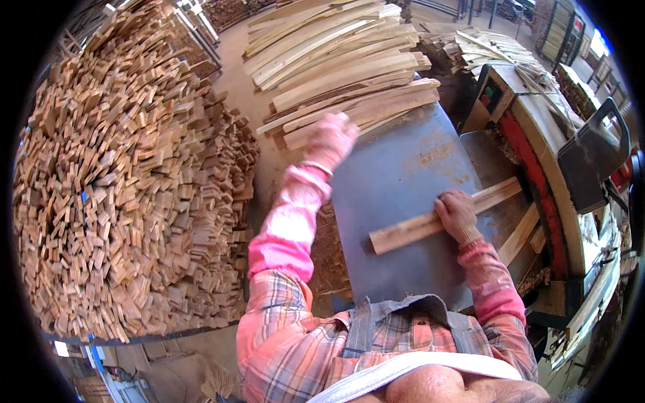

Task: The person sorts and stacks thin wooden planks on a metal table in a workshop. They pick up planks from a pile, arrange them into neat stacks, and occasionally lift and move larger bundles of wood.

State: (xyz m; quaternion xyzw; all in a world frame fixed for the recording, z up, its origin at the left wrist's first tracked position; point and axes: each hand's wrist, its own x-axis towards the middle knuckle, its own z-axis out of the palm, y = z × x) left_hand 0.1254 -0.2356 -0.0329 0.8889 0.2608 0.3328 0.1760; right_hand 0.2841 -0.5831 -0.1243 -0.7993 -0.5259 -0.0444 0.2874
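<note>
My right hand [457,213] is closed over a short, narrow wooden board [408,232]. That board lies slantwise across the smooth metal table [376,181], its far right end reaching past the table edge toward the machine. Out to the left, my left hand [331,142] is raised near the closest pieces of a stack of long boards [349,77]. Motion smears its fingers, so their grip is unclear. Whether it touches a board there cannot be made out. Both forearms wear pink sleeve covers.
A large heap of short wood pieces [134,195] rises on the left. At the right stands a red and cream machine [537,154] with a dark guard [596,144]. Offcuts [521,235] lie between table and machine. More thin strips [497,50] are piled at the back right.
</note>
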